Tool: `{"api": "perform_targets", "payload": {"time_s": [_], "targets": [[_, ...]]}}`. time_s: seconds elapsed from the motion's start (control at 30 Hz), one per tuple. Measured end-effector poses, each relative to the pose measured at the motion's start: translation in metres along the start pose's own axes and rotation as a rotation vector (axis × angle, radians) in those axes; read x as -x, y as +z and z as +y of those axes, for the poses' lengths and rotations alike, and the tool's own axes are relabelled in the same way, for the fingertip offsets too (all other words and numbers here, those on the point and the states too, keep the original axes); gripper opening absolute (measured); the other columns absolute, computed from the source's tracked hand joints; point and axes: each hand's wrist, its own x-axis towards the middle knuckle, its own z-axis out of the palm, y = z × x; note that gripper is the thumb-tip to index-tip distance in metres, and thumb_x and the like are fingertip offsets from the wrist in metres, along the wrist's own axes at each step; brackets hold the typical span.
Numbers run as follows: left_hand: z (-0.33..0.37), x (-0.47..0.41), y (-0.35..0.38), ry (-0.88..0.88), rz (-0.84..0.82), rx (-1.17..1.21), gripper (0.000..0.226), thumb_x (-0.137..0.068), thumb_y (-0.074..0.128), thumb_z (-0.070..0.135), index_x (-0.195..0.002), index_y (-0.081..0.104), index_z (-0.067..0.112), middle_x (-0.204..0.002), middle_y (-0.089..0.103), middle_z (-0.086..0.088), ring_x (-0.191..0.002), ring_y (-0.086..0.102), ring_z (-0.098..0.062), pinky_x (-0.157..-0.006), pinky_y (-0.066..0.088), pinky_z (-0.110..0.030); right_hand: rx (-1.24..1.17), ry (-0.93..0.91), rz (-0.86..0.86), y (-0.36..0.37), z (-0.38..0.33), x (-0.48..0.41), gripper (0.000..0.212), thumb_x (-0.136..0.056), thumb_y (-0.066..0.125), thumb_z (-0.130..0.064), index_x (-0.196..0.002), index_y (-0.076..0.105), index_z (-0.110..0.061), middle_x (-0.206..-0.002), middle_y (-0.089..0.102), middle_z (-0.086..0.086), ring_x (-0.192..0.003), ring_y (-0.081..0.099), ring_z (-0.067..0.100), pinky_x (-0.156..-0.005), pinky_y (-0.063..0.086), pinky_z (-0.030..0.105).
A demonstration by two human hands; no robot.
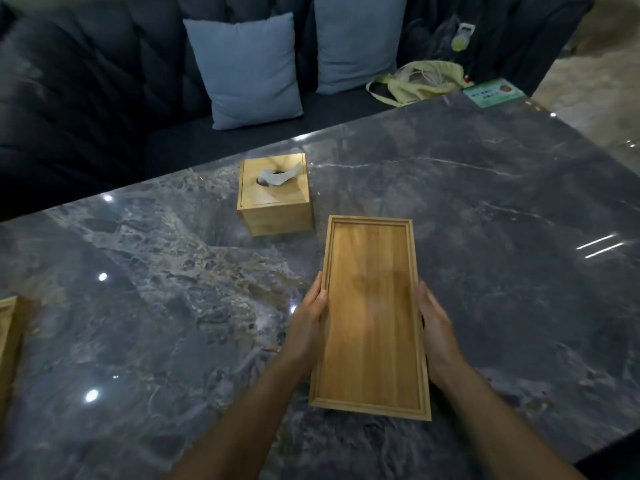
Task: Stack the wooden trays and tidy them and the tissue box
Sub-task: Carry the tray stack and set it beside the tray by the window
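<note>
A long wooden tray (372, 317) lies lengthwise on the dark marble table (502, 209), its far end pointing away from me. My left hand (310, 320) grips its left long edge and my right hand (434, 327) grips its right long edge, both near the middle. A square wooden tissue box (275, 197) with a white tissue sticking out of its top stands just beyond the tray's far left corner, apart from it. Part of another wooden tray (8, 337) shows at the left edge of the view.
A dark sofa (86, 98) with two blue cushions (247, 69) runs behind the table. A yellow-green bag (420, 81) lies on the sofa seat. A green card (493, 91) sits at the table's far right corner.
</note>
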Motion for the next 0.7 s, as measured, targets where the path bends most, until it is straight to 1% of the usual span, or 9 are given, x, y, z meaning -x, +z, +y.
{"api": "perform_targets", "payload": {"time_s": [0.07, 0.13, 0.2, 0.3, 0.4, 0.47, 0.57, 0.63, 0.7], "targets": [[0.001, 0.011, -0.002, 0.013, 0.017, 0.022, 0.045, -0.101, 0.03, 0.017, -0.145, 0.028, 0.015, -0.146, 0.04, -0.002, -0.111, 0.054, 0.0, -0.088, 0.048, -0.011, -0.019, -0.014, 0.004, -0.001, 0.003, 0.005, 0.04, -0.097, 0.038, -0.038, -0.129, 0.055, -0.023, -0.119, 0.067, 0.008, -0.106, 0.065, 0.022, -0.09, 0.053, 0.042], [0.0, 0.026, -0.007, 0.048, 0.021, 0.021, 0.045, -0.101, 0.03, 0.018, -0.146, 0.029, 0.016, -0.149, 0.039, -0.003, -0.129, 0.045, -0.012, -0.11, 0.037, -0.033, -0.002, -0.038, -0.01, 0.0, 0.008, 0.01, 0.036, -0.096, 0.039, -0.039, -0.125, 0.058, -0.027, -0.107, 0.073, -0.001, -0.094, 0.07, 0.013, -0.074, 0.058, 0.029], [0.0, 0.041, -0.015, 0.039, 0.046, 0.091, 0.045, -0.1, 0.033, 0.021, -0.144, 0.033, 0.019, -0.145, 0.047, -0.003, -0.127, 0.049, -0.014, -0.108, 0.04, -0.041, 0.037, -0.052, -0.041, 0.004, 0.013, 0.015, 0.037, -0.095, 0.039, -0.039, -0.123, 0.058, -0.026, -0.099, 0.075, -0.006, -0.088, 0.071, 0.009, -0.066, 0.058, 0.023], [0.001, 0.059, -0.038, 0.044, 0.106, 0.104, 0.043, -0.098, 0.037, 0.026, -0.14, 0.041, 0.027, -0.134, 0.057, 0.002, -0.115, 0.06, -0.011, -0.095, 0.052, -0.035, 0.111, -0.054, -0.095, 0.026, 0.021, 0.024, 0.039, -0.096, 0.036, -0.038, -0.128, 0.054, -0.023, -0.107, 0.07, -0.002, -0.088, 0.069, 0.008, -0.074, 0.057, 0.028], [-0.003, 0.079, -0.072, 0.082, 0.159, 0.082, 0.039, -0.098, 0.035, 0.025, -0.135, 0.045, 0.032, -0.124, 0.061, 0.012, -0.101, 0.063, 0.004, -0.072, 0.052, -0.009, 0.135, -0.034, -0.179, 0.06, 0.032, 0.034, 0.036, -0.098, 0.034, -0.035, -0.129, 0.052, -0.028, -0.113, 0.067, -0.008, -0.093, 0.066, 0.0, -0.068, 0.054, 0.018], [-0.006, 0.093, -0.098, 0.068, 0.221, 0.099, 0.038, -0.098, 0.036, 0.025, -0.134, 0.048, 0.032, -0.118, 0.065, 0.015, -0.098, 0.065, 0.004, -0.069, 0.051, -0.007, 0.147, -0.02, -0.226, 0.086, 0.04, 0.04, 0.03, -0.098, 0.035, -0.031, -0.116, 0.059, -0.029, -0.094, 0.075, -0.014, -0.083, 0.069, 0.001, -0.061, 0.054, 0.016], [-0.012, 0.114, -0.138, 0.046, 0.311, 0.141, 0.038, -0.098, 0.036, 0.021, -0.133, 0.048, 0.031, -0.109, 0.07, 0.016, -0.099, 0.066, -0.002, -0.078, 0.054, -0.018, 0.19, 0.008, -0.289, 0.13, 0.052, 0.051, 0.028, -0.097, 0.036, -0.028, -0.1, 0.063, -0.021, -0.071, 0.075, -0.01, -0.063, 0.069, 0.003, -0.05, 0.053, 0.016], [-0.018, 0.128, -0.164, 0.065, 0.38, 0.154, 0.038, -0.099, 0.034, 0.015, -0.132, 0.044, 0.03, -0.109, 0.065, 0.021, -0.095, 0.064, 0.009, -0.075, 0.051, -0.01, 0.214, 0.023, -0.337, 0.16, 0.061, 0.061, 0.03, -0.098, 0.036, -0.027, -0.107, 0.062, -0.015, -0.081, 0.073, -0.003, -0.065, 0.069, 0.006, -0.055, 0.056, 0.02], [-0.025, 0.141, -0.189, 0.047, 0.427, 0.162, 0.038, -0.099, 0.033, 0.015, -0.133, 0.041, 0.031, -0.116, 0.059, 0.018, -0.094, 0.062, 0.014, -0.074, 0.049, -0.005, 0.241, 0.032, -0.373, 0.189, 0.069, 0.072, 0.035, -0.098, 0.035, -0.027, -0.118, 0.058, -0.01, -0.1, 0.068, 0.007, -0.083, 0.068, 0.015, -0.075, 0.056, 0.033]]}}
